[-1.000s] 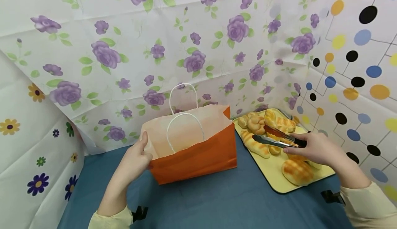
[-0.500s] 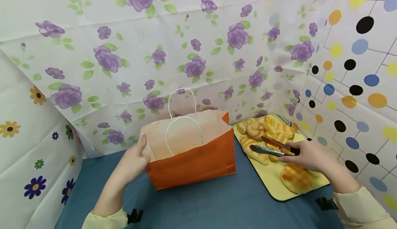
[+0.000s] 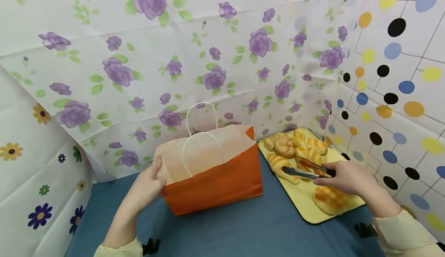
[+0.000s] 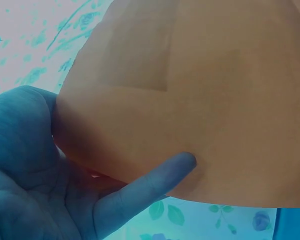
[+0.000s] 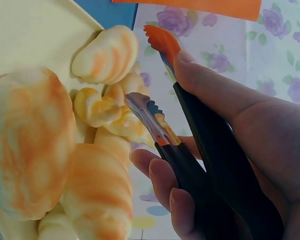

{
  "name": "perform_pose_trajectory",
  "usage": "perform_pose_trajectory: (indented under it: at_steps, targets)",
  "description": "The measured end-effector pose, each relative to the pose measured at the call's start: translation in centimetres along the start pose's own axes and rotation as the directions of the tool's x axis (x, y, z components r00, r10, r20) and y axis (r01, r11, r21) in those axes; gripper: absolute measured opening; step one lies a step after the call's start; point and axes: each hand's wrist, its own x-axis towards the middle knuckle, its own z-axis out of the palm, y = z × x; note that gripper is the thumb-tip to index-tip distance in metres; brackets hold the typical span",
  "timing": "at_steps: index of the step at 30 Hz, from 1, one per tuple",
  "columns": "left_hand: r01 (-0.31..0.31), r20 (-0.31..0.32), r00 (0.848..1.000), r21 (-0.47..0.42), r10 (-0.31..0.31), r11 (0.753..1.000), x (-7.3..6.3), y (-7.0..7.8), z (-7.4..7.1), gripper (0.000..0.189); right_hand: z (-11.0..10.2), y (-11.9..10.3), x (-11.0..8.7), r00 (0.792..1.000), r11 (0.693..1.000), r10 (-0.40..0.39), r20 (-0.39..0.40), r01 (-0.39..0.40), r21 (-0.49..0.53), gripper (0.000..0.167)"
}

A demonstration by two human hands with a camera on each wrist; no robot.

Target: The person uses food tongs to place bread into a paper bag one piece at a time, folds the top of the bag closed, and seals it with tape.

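Note:
My left hand (image 3: 147,183) pinches the left side of an orange paper bag (image 3: 215,189), whose mouth stands open. One finger (image 4: 155,182) lies along the paper in the left wrist view. Serving tongs with black handles (image 5: 205,125) are in my right hand (image 3: 351,177), thumb on one arm and fingers curled round the other. Their tips are apart with nothing between them, above a yellow tray (image 3: 309,210) of bread. Near them lie a striped roll (image 3: 278,167) and a knotted roll (image 3: 284,146). A large oval bun (image 3: 330,199) sits toward the tray's front.
Two white handles (image 3: 203,134) rise from the bag. A blue cloth (image 3: 222,230) covers the table. Flowered sheeting (image 3: 174,67) hangs behind, and dotted sheeting (image 3: 399,125) stands close to the tray on the right.
The head view has shifted slightly. The tongs have come a little toward the front over the bread, still apart. My left hand keeps its hold on the bag.

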Motion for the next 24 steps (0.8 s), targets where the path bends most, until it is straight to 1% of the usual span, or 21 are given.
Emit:
perform_pose_trajectory:
  at_steps: [7, 14, 19, 22, 24]
  targets:
    - [0.007, 0.015, 1.000, -0.015, -0.006, 1.000, -0.1, 0.0, 0.1, 0.081, 0.4, 0.2, -0.3, 0.999, 0.999, 0.028, 0.020, -0.028, -0.023, 0.111]
    - [-0.006, 0.029, 1.000, -0.048, 0.008, 0.999, 0.1, 0.3, -0.3, 0.082, 0.4, 0.1, 0.0, 1.000, 0.998, 0.008, -0.006, -0.008, -0.069, 0.110]
    - [-0.001, 0.039, 0.999, -0.045, 0.003, 0.999, 0.2, 0.3, -0.1, 0.081, 0.5, -0.2, 0.1, 1.000, 0.997, 0.005, -0.009, -0.006, -0.081, 0.104]
    - [0.012, 0.037, 0.999, -0.032, -0.010, 0.999, 0.2, 0.3, -0.1, 0.081, 0.9, -0.5, 0.5, 1.000, 0.997, -0.009, -0.001, 0.009, -0.073, 0.094]
    - [0.020, 0.037, 0.999, -0.025, -0.019, 1.000, 0.2, 0.4, -0.2, 0.081, 1.1, -0.6, 0.7, 1.000, 0.997, -0.012, -0.004, 0.012, -0.075, 0.092]
